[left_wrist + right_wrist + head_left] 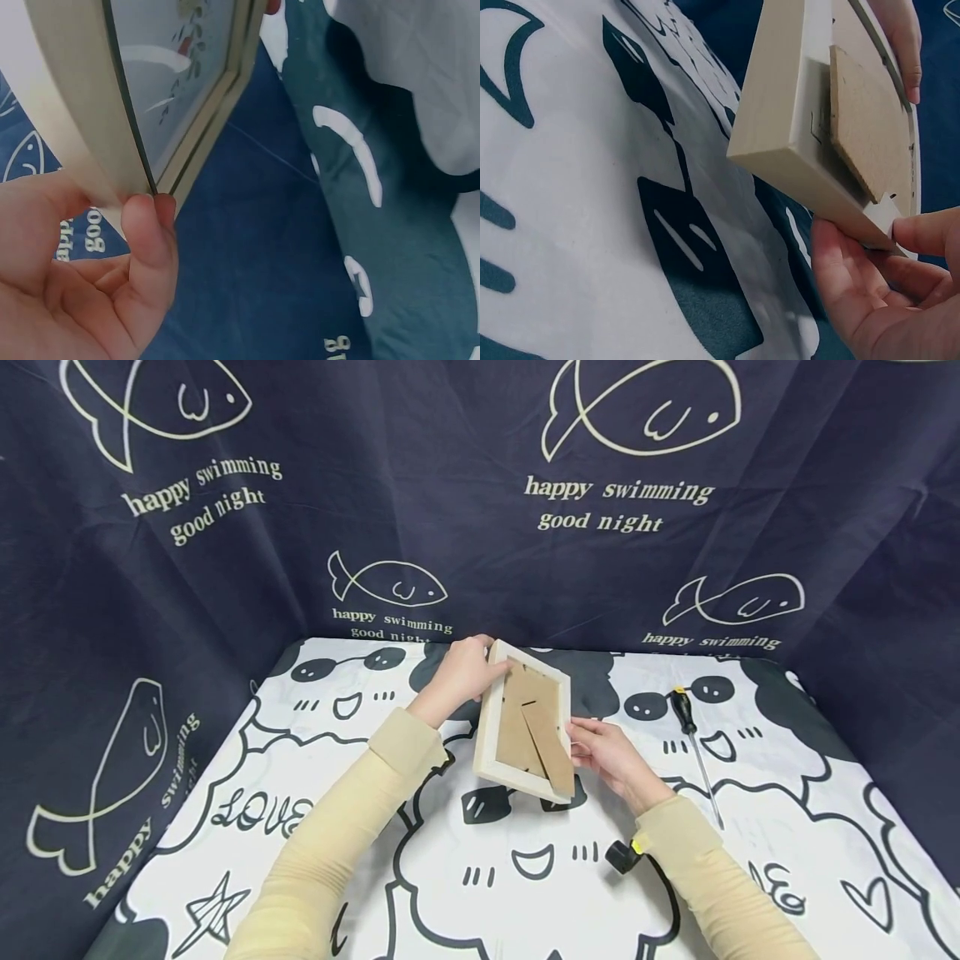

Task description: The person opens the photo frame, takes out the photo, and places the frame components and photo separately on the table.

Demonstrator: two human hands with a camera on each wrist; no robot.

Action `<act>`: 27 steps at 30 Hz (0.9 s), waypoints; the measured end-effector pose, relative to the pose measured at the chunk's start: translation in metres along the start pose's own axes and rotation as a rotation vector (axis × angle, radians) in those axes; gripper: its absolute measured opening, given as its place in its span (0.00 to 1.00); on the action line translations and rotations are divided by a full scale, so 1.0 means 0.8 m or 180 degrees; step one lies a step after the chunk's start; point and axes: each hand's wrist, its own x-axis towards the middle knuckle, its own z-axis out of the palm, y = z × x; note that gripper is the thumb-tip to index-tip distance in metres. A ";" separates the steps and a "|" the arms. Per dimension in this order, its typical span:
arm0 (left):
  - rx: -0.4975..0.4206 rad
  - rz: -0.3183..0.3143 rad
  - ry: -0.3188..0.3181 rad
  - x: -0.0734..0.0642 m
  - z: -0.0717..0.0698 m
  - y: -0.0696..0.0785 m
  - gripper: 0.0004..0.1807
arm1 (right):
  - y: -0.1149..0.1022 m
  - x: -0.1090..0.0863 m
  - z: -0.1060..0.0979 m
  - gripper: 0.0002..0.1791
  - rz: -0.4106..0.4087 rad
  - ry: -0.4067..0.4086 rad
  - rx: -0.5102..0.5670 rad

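Gripping the picture frame [519, 727] at eleven o'clock, the left hand [463, 670] curled its fingers; the right hand [609, 755] pinched the three-o'clock edge; a screwdriver [697, 753] lay beyond.

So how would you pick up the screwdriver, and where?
By its thick black handle, probably, reaching down from above with the right hand, the nearer one, once free. The screwdriver lies on the cloth, handle at the far end; the thin shaft points to the near side.
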 end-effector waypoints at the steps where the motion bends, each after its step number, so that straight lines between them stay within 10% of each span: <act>1: 0.0010 0.0009 0.0011 0.000 0.002 -0.003 0.24 | 0.001 0.000 0.000 0.29 0.0005 0.0012 -0.0018; 27: -0.0318 -0.0136 -0.0249 0.004 0.038 -0.071 0.33 | 0.015 0.012 -0.002 0.26 -0.0060 0.0256 -0.0518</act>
